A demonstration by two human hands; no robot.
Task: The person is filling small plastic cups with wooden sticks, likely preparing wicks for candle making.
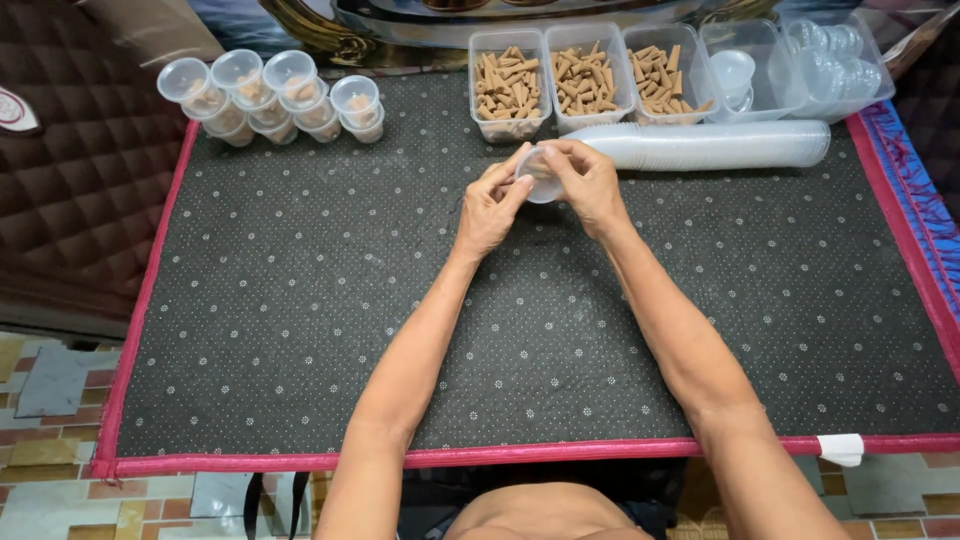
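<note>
Both grips pinch small clear cup point(541, 176) | left hand point(490, 205), right hand point(590, 180) | mouth seemingly tilted toward camera

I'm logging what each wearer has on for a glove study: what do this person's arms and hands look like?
Both arms are bare from the lower edge of the picture to the fingertips: no sleeves, gloves, watch or bracelets show. The left hand and right hand carry no visible rings. The forearms are lean, and the fingernails look short and unpainted.

Dotted dark mat point(300, 300), stacked filled cups point(275, 95)
</note>
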